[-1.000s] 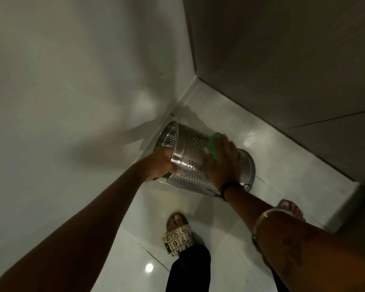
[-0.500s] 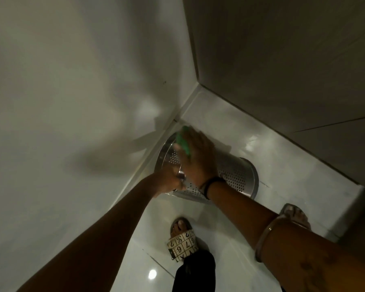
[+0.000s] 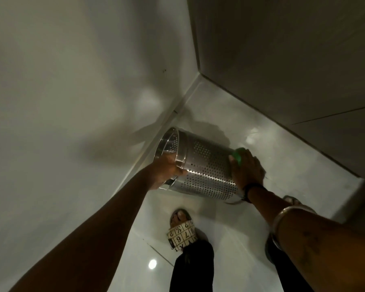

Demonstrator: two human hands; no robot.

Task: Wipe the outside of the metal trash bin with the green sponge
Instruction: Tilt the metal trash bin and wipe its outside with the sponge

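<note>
The perforated metal trash bin (image 3: 204, 165) is tipped on its side above the floor, its open mouth turned to the left wall. My left hand (image 3: 167, 171) grips the bin's rim at the mouth end. At the bin's base end, my right hand (image 3: 248, 170) presses the green sponge (image 3: 238, 157) against the outer wall. Only a small green edge of the sponge shows above my fingers. The bin's base is hidden behind my right hand.
The bin is held in a room corner: a pale wall (image 3: 72, 102) on the left, a darker wall (image 3: 282, 60) at the back right. The glossy tiled floor (image 3: 282, 161) lies below. My feet in sandals (image 3: 180, 232) stand just behind the bin.
My right hand has slid the sponge along the bin from the mouth end to the base end, after first moving it from mid-body toward the mouth. My left hand kept its grip on the rim.
</note>
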